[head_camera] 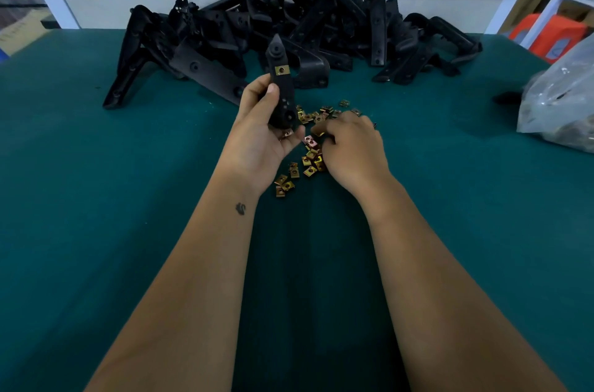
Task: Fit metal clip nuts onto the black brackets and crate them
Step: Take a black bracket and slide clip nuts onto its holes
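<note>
Two hands — left hand [260, 131] grips a bracket [281, 86], right hand [350, 147] fingers curled in clip nuts [310, 163] — no readable writing.

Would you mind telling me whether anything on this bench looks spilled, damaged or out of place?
Nothing looks damaged. The clip nuts lie loose on the green mat, and the black brackets sit in a jumbled heap behind, but that fits the work. The left hand holds one bracket upright, with one nut already fitted.
</note>
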A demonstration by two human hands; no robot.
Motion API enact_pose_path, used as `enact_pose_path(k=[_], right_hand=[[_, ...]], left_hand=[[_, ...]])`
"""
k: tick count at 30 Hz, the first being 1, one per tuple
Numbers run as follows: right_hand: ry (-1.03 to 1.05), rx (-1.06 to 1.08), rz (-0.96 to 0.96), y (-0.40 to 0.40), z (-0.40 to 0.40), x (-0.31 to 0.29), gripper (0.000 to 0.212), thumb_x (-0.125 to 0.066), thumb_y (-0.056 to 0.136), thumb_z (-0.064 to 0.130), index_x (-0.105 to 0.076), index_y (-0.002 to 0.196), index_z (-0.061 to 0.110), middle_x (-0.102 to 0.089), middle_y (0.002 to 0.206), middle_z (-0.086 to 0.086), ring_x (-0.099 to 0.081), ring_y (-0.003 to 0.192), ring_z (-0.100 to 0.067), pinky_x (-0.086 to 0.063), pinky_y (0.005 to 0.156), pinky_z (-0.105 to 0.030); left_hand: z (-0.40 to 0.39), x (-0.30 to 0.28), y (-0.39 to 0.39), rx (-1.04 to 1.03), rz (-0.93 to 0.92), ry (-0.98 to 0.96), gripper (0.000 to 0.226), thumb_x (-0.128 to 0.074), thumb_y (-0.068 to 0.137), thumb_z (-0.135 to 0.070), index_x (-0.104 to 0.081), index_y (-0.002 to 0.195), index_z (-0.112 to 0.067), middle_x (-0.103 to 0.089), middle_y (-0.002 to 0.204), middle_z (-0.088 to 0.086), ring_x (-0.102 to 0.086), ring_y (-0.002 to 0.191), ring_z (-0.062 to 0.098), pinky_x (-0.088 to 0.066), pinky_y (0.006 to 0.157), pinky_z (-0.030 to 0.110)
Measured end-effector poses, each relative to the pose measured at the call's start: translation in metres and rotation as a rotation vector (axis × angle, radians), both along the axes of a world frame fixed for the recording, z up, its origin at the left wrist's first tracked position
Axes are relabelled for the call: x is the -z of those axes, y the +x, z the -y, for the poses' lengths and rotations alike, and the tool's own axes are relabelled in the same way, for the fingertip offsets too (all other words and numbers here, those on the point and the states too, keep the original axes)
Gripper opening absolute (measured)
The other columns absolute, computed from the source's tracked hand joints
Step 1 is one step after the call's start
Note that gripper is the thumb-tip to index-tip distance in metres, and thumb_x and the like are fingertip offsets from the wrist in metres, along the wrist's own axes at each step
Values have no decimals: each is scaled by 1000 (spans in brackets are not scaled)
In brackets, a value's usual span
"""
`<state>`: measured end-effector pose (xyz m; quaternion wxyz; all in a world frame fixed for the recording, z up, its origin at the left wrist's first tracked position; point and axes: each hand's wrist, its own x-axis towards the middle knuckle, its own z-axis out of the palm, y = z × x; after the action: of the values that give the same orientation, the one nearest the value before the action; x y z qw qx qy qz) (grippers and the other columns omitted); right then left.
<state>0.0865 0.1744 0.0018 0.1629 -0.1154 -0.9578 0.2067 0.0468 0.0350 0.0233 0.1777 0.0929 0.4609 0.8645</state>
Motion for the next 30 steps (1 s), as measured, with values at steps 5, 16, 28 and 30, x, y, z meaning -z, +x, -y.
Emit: enact_pose_path(k=[5, 16, 28, 30], right_hand=[[-64, 50, -11, 1, 2, -5, 18, -55, 92, 14, -70, 101, 17, -59, 111, -5, -45, 113, -27, -39, 91, -37], [-29, 79, 32, -1, 3, -8, 26, -54, 92, 15, -71, 112, 14, -66, 114, -9, -45, 116, -31, -41, 91, -37], [-381, 38, -244, 0, 4, -5, 26, -56, 93, 4, -70, 112, 15, -64, 107, 1, -59, 97, -10, -45, 81, -12], [-574, 48, -335, 1, 5, -8, 22, -60, 92, 5, -74, 103, 19, -69, 99, 5, -63, 87, -1, -43, 72, -4]], left_hand=[[-2, 0, -1, -13, 50, 0, 10, -50, 104, -26, -59, 103, -30, -55, 98, 0, -53, 72, 13, -53, 65, 27], [-5, 3, -4, -11, 98, 4, 12, -52, 102, -17, -58, 110, -23, -56, 106, 4, -55, 86, 19, -54, 67, 26], [-4, 5, -5, 12, 125, 9, 23, -51, 97, -7, -62, 112, -22, -55, 108, 5, -54, 88, 20, -55, 64, 28], [-4, 5, -4, 13, 99, -17, 24, -54, 97, -7, -64, 110, -25, -57, 110, 4, -55, 90, 21, -54, 62, 27]])
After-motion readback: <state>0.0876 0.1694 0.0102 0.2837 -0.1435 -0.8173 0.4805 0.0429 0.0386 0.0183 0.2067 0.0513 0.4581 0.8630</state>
